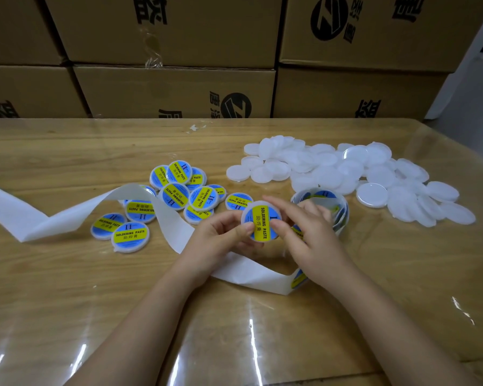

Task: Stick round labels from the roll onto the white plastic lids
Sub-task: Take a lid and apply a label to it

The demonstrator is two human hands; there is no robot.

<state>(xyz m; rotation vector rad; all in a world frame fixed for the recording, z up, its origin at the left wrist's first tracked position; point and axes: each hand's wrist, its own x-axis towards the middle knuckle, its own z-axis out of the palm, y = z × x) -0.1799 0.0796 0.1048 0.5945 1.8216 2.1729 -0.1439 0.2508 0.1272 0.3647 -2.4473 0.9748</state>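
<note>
Head view: left hand holds lid, yellow band near-to-far.

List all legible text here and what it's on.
"SOLDERING PASTE": yellow band on the held lid and on the finished lids.
"助焊膏": same band, beside it.
"II": blue area above the band; finer print there too small to read.
Cardboard boxes: large black characters and round logo, cut off; not readable.
</note>
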